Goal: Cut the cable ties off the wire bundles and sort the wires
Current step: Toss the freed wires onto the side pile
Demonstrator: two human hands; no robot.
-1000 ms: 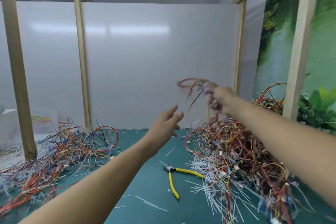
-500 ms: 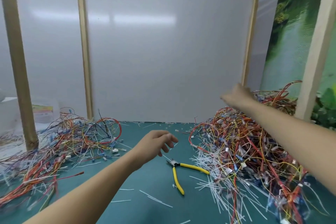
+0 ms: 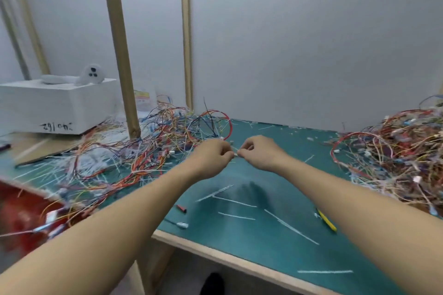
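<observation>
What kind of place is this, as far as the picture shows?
Probably a workbench for sorting wiring by hand: tangled coloured wires lie on a green mat, with loose white cable ties and yellow-handled cutters.

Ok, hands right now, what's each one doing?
Left hand: fingers curled, pinching a small pale piece, too blurred to identify.
Right hand: pinching the same piece's other end.

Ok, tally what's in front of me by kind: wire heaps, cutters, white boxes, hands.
Tangled multicoloured wire heaps: 2
Yellow-handled cutters: 1
White rectangular box: 1
Bare hands, left hand and right hand, pinching one thin strand: 2
Total: 6
</observation>
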